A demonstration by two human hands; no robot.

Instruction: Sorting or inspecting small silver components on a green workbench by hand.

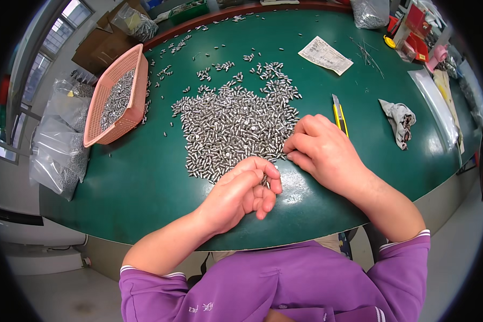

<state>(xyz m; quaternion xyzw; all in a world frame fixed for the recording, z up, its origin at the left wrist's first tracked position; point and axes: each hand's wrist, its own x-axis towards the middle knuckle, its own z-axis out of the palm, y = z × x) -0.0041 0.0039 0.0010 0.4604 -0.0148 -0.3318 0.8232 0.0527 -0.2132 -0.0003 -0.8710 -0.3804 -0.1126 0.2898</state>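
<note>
A broad heap of small silvery metal pins (236, 123) is spread over the green tabletop (145, 188). At the heap's near edge my left hand (247, 188) is half closed, palm turned inward, with a few of the pins showing between its curled fingers. My right hand (319, 150) reaches the heap's right edge, thumb and forefinger pinched together beside the outermost pins. Whatever lies between those fingertips is too small and hidden to make out.
Left of the heap stands a pink plastic basket (137, 102) holding more pins, beside clear bags (61, 155) of metal parts. To the right lie a yellow utility knife (339, 115), a crumpled rag (400, 122), a printed paper slip (326, 55) and thin wires (366, 55).
</note>
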